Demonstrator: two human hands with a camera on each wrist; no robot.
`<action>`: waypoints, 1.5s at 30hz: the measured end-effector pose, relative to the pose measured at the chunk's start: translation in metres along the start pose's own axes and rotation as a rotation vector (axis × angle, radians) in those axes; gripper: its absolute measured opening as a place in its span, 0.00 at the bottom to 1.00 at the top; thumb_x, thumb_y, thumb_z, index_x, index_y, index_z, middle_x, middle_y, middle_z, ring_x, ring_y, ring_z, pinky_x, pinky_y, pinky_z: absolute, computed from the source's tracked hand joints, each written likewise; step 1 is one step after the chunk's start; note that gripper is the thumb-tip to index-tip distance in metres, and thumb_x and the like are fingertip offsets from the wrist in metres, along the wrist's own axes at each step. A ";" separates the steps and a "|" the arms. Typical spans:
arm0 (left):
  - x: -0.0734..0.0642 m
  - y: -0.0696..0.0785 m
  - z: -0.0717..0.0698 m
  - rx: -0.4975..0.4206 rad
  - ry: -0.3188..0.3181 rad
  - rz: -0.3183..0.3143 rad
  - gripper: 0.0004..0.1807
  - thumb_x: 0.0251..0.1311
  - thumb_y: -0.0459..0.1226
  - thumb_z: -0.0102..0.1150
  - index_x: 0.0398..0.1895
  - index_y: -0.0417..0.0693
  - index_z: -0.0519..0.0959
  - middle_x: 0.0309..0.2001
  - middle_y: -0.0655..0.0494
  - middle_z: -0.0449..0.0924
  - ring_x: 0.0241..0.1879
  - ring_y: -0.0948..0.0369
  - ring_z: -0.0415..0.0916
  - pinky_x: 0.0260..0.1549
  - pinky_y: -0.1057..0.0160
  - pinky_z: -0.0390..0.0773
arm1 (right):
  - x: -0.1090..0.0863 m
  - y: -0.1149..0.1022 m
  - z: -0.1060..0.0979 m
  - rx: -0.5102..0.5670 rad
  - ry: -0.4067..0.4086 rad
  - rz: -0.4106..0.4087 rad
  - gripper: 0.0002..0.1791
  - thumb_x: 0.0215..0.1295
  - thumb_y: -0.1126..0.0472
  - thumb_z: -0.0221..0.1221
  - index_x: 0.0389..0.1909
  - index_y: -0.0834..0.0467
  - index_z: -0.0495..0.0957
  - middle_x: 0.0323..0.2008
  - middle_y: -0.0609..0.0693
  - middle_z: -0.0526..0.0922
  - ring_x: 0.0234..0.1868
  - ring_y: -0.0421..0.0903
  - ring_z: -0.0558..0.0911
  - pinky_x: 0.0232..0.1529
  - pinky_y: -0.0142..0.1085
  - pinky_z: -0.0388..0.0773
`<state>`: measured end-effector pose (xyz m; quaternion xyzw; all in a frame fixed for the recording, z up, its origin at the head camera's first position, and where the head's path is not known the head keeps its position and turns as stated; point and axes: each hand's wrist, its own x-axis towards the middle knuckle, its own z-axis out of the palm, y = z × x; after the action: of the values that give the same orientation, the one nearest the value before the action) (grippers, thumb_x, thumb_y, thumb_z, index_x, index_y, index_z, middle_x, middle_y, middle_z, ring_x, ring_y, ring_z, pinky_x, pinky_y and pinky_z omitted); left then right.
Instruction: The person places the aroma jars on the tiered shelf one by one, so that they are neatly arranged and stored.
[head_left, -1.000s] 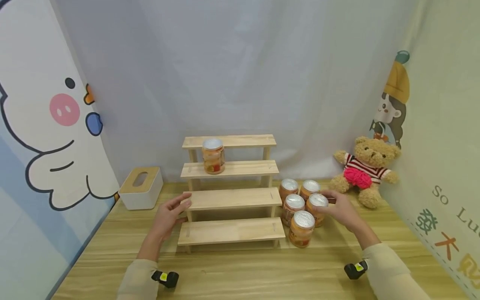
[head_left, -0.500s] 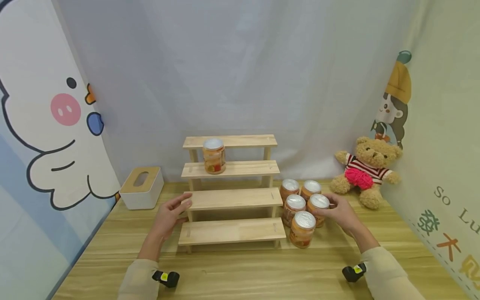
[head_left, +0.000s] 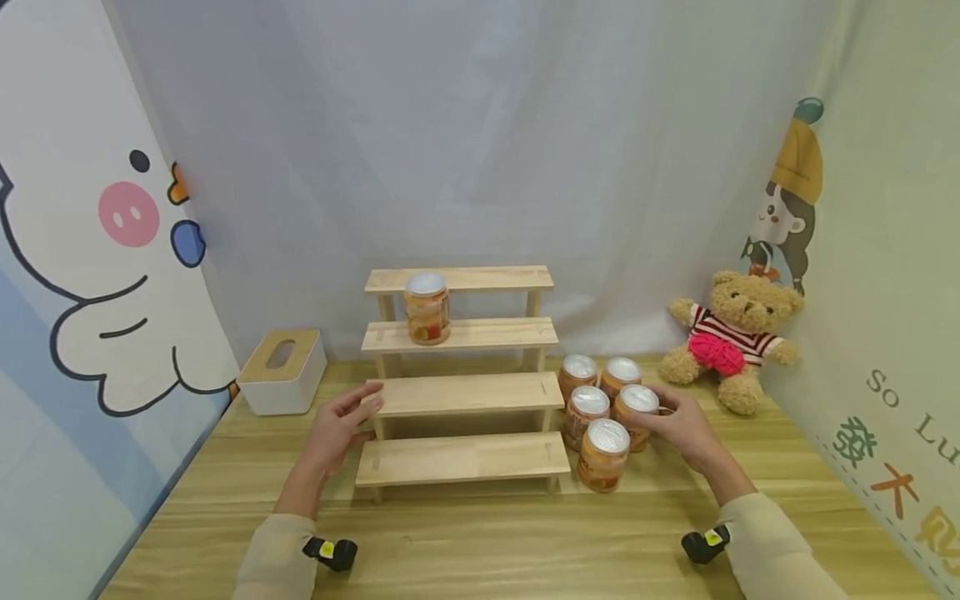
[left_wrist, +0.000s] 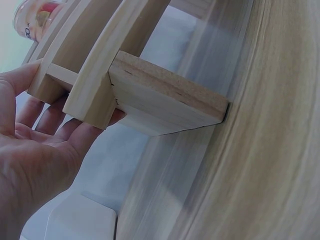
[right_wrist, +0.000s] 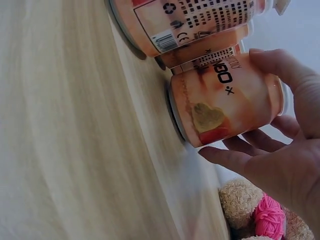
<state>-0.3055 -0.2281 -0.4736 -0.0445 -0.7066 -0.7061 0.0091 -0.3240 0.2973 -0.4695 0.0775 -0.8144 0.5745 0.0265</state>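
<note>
A wooden four-step display shelf (head_left: pixel 461 396) stands on the table. My left hand (head_left: pixel 335 429) holds its left end, thumb at one step's end and fingers at the undersides, as the left wrist view shows. On the right, my right hand (head_left: pixel 684 427) grips an orange-labelled can (right_wrist: pixel 225 100) with a silvery lid, thumb on one side and fingers round the other. That can stands on the table among several matching cans, including a front can (head_left: pixel 603 457). One more can (head_left: pixel 427 312) stands upright on the second step from the top, left of centre.
A white tissue box (head_left: pixel 281 375) with a wooden top sits at the back left. Behind the cans, a teddy bear (head_left: pixel 738 337) in a striped top leans at the right wall. A pale curtain (head_left: pixel 465 150) hangs behind the shelf.
My right hand has settled a little closer round the can. The left hand stays at the shelf's end, and the shelf and cans keep their places.
</note>
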 end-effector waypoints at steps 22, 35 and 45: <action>-0.002 -0.003 -0.002 -0.006 -0.012 -0.001 0.30 0.72 0.42 0.58 0.72 0.36 0.66 0.75 0.47 0.58 0.69 0.50 0.60 0.47 0.53 0.80 | 0.006 -0.063 -0.030 -0.036 0.038 -0.022 0.37 0.61 0.58 0.71 0.68 0.66 0.70 0.47 0.47 0.81 0.43 0.36 0.81 0.40 0.44 0.82; -0.002 -0.001 0.000 -0.001 -0.004 -0.002 0.30 0.72 0.42 0.59 0.72 0.38 0.67 0.76 0.50 0.57 0.68 0.50 0.62 0.48 0.54 0.80 | 0.031 -0.098 -0.013 0.012 -0.013 -0.061 0.38 0.64 0.57 0.69 0.72 0.64 0.66 0.56 0.56 0.76 0.49 0.40 0.78 0.41 0.41 0.81; -0.002 -0.001 0.000 0.004 -0.003 -0.001 0.30 0.72 0.42 0.58 0.72 0.38 0.68 0.75 0.50 0.57 0.66 0.51 0.63 0.48 0.52 0.80 | 0.056 -0.130 0.013 0.052 -0.088 -0.068 0.36 0.65 0.58 0.68 0.72 0.60 0.67 0.59 0.61 0.75 0.52 0.45 0.78 0.43 0.44 0.81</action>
<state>-0.3039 -0.2281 -0.4750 -0.0451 -0.7080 -0.7047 0.0077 -0.3580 0.2367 -0.3451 0.1310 -0.7965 0.5902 0.0080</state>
